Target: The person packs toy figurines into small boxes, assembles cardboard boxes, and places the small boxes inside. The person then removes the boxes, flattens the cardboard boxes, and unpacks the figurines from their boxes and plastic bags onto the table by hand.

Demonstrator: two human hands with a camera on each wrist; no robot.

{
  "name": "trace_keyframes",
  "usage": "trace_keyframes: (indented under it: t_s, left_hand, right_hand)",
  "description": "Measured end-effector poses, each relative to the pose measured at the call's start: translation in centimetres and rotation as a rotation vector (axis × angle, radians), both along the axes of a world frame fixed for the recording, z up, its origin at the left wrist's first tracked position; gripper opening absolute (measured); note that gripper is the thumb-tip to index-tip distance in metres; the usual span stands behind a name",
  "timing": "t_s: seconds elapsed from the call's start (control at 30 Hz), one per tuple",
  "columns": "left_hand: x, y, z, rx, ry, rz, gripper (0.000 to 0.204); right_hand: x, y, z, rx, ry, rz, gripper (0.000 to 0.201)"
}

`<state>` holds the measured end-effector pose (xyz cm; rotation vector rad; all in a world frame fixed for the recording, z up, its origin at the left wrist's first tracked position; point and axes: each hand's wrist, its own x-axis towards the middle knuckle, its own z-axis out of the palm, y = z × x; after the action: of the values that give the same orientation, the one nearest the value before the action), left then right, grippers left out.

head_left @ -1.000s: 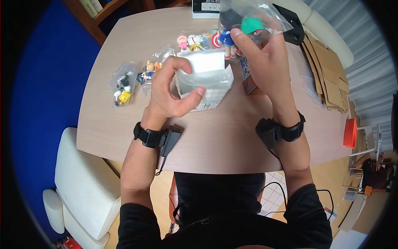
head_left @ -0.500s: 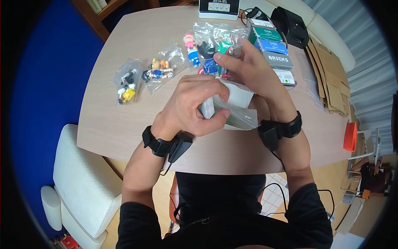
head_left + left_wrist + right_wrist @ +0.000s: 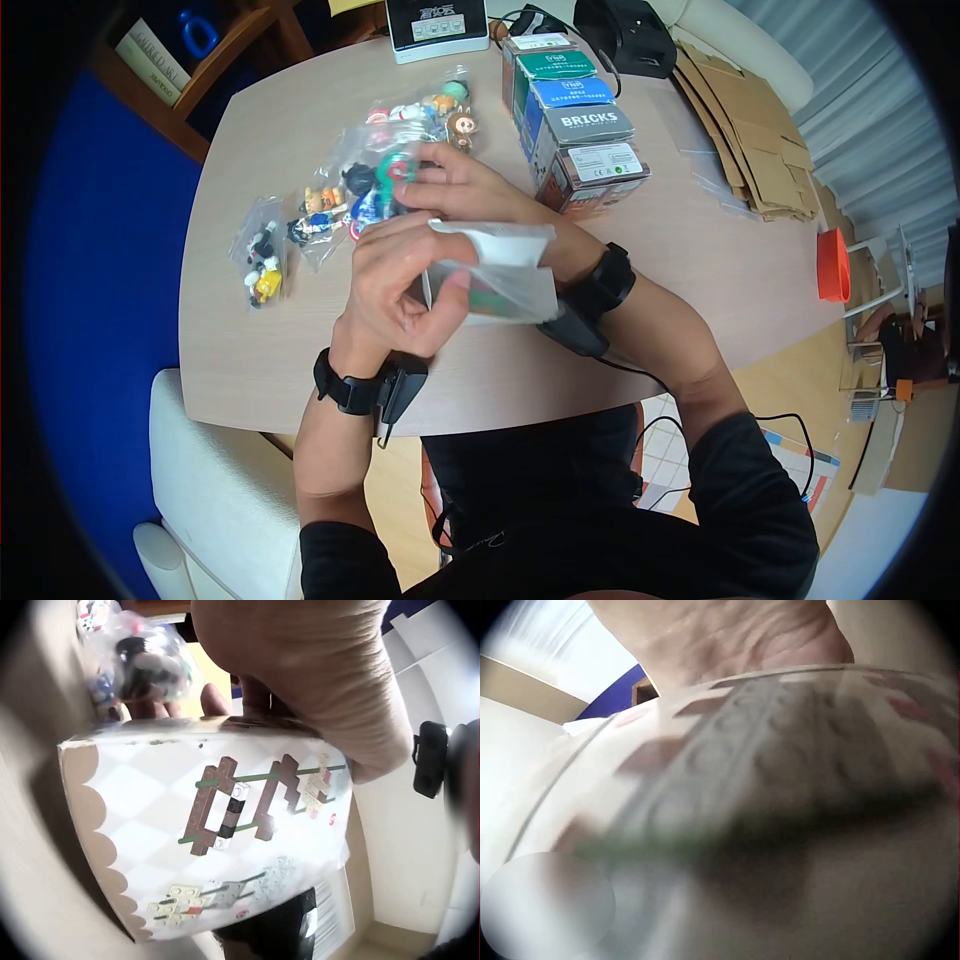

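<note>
My left hand grips an opened white box by its side, with its flaps up and clear plastic at the mouth. Printed brick diagrams cover the box side in the left wrist view. Beyond the box, my right hand holds a clear bag of figures, a dark-headed one and a green one among them, low over the other bags. In the right wrist view the printed box side fills most of the picture, blurred, under part of a hand.
Bagged figures lie beside the held bag, another bag at the left and several figures behind. A row of boxes stands right of centre. Flattened cardboard lies at the right edge, a white-framed device at the back.
The right hand has carried the bag of figures left and down toward the other bags. The left hand and box first moved right, then back left. The head view has shifted.
</note>
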<state>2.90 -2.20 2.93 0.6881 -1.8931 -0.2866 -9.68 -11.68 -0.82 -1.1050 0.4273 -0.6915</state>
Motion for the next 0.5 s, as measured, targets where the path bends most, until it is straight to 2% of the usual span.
trace_keyframes:
  t_s: [0.07,0.13,0.23,0.3,0.4,0.47,0.5]
  left_hand:
    - [0.0,-0.1,-0.5,-0.006,0.048,0.047,0.014]
    - [0.3,-0.2,-1.0,0.057,0.142,0.178,0.016]
    - [0.6,-0.6,-1.9,0.077,0.205,0.186,0.021]
    - [0.4,-0.6,-1.8,0.102,0.207,0.208,0.026]
    - [0.5,-1.0,-2.1,0.084,0.196,0.204,0.027]
    - [0.5,-1.0,-2.5,0.222,0.265,0.129,0.03]
    - [0.4,-1.1,-2.5,0.29,0.295,0.086,0.031]
  right_hand:
    - [-0.7,0.0,0.1,-0.008,-0.01,0.021,0.058]
    - [-2.3,0.6,2.5,0.013,-0.061,0.012,0.053]
    - [-3.4,1.3,6.1,0.024,-0.008,-0.012,0.049]
    - [-4.3,2.9,7.5,-0.001,0.014,-0.199,0.05]
    - [-6.1,4.5,6.1,-0.126,0.041,-0.182,0.052]
    - [-6.8,5.5,5.2,-0.166,0.097,-0.187,0.053]
    - [-7.0,5.8,4.5,-0.123,0.042,-0.197,0.052]
